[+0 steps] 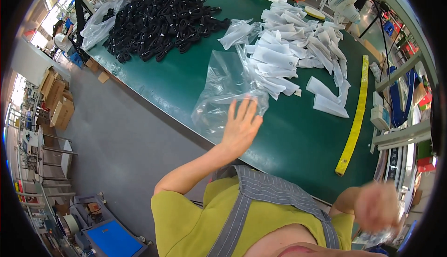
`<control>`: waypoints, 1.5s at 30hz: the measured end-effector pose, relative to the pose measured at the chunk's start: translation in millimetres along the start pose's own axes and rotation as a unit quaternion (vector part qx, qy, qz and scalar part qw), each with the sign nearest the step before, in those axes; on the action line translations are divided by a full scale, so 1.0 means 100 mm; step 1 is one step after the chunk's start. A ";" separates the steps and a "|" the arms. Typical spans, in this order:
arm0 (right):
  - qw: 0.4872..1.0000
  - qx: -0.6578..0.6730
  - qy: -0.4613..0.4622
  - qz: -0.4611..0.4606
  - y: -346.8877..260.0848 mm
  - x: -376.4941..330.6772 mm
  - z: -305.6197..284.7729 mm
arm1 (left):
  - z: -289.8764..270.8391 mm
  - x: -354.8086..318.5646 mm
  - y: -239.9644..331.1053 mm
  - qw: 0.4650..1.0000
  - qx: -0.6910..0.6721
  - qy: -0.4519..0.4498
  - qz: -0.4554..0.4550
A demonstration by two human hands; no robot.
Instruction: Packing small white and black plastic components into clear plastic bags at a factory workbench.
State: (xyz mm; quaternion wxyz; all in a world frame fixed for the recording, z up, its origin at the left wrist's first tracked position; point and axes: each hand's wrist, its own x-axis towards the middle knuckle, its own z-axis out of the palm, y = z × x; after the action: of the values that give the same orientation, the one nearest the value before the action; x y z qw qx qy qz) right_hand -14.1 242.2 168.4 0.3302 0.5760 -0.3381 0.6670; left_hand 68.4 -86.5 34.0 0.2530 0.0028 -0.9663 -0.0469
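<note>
Left hand point(242, 127) on the clear bag point(222, 73), grip spread wide, white packets point(275, 61) alongside, and right hand point(378, 206) blurred, its grip I can't tell!

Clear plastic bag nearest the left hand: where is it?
In the head view's middle, the bag lies on the green tabletop, partly beneath the left hand, just left of the white folded pieces.

Head view, taken by the left camera of a head-worn fisheye pair — looking steeply down and forward. The wearer's yellow-green shirt point(191, 220) lies close, at the lower edge; the green table point(298, 136) extends beyond. Straight edges bow toward a dark, curved rim — wide coverage.
</note>
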 end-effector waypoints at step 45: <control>0.652 -0.561 -0.407 0.307 1.78 -1.61 -1.33 | -0.04 1.00 0.68 0.932 -0.340 -0.031 0.124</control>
State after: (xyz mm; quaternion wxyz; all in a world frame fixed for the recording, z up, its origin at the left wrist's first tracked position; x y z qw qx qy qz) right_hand -215.8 246.1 -18.6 0.1955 0.3580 -0.9061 0.1122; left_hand -15.4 -22.3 92.8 0.2126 -0.2049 -0.8924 -0.3414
